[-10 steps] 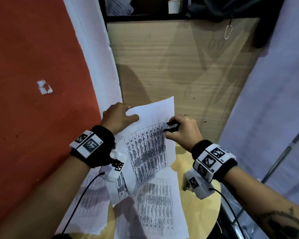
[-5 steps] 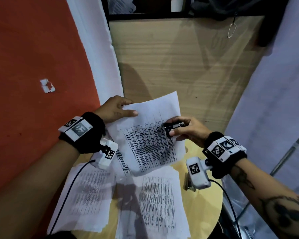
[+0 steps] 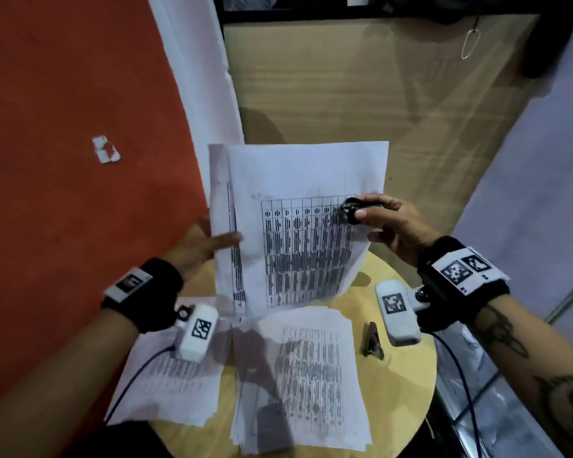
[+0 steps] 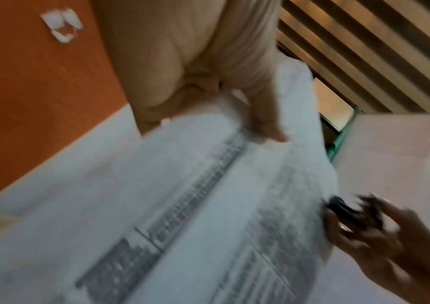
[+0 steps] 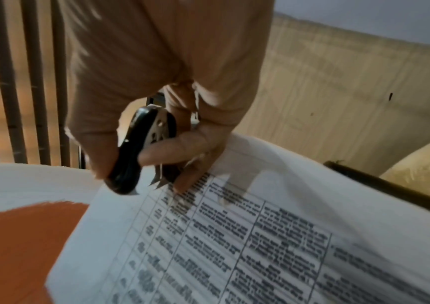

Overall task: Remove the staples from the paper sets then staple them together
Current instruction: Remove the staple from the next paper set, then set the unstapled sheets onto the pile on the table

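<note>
The round wooden table [image 3: 407, 388] carries two paper stacks [image 3: 311, 381] and a stapler [image 3: 372, 340].

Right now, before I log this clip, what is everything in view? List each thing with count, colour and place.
held paper set: one, white with printed tables, lifted above the table between both hands
paper stacks: two, white printed, flat on the table
round table: one, light wood, under the papers
staple remover: one, black with metal claws, in the right hand
metal clip-like tool: one, dark, on the table right of the stacks
wall: orange, at left
left hand: holds the set's left edge
right hand: grips the remover at the set's right edge
</note>
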Demonstrator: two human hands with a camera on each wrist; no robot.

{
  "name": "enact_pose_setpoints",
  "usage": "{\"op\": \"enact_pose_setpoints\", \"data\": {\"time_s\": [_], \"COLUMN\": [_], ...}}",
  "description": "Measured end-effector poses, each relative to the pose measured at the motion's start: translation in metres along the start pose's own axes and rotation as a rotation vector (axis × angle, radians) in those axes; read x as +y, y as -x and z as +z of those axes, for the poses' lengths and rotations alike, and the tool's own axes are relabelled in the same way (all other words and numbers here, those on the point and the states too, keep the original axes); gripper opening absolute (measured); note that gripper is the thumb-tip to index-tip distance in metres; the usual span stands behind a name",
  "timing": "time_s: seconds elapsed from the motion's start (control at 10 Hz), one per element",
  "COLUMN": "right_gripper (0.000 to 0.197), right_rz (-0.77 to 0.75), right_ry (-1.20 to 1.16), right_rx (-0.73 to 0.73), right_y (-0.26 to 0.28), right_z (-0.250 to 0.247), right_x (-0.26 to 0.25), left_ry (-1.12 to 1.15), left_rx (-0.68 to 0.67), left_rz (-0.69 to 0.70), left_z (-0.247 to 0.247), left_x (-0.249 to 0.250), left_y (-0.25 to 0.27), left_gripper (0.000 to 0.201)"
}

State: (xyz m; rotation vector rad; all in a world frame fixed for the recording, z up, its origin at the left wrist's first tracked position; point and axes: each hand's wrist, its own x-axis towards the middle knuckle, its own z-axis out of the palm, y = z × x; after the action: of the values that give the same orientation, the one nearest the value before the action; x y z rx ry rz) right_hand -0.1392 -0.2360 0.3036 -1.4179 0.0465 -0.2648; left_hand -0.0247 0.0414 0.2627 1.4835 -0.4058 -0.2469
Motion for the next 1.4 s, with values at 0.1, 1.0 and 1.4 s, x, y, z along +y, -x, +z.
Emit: {"op": "enact_pose_setpoints", "data": {"time_s": [0.1,1.0,1.4], "right_gripper": [0.019,0.031,0.033], "right_rz": [0.036,0.719,0.721], "right_ry": [-0.037,0.308,0.201], "right_rx": [0.046,0.391,0.402], "right_y": [-0.004,0.040,0.043], "right_z": [0.012,-0.021,-0.027], "right_x": [0.017,0.357,0.365], "left_ry": [-0.010,-1.053,-0.906], "left_rx": [0.062,0.423,-0.010], "left_rz": [0.011,-0.825,-0.511], "left_z": [0.001,-0.211,-0.005], "left_x": [-0.022,-0.277,-0.285], "left_y": [0.012,-0.009,-0.053], "left_gripper": [0.080,0.044,0.055]}}
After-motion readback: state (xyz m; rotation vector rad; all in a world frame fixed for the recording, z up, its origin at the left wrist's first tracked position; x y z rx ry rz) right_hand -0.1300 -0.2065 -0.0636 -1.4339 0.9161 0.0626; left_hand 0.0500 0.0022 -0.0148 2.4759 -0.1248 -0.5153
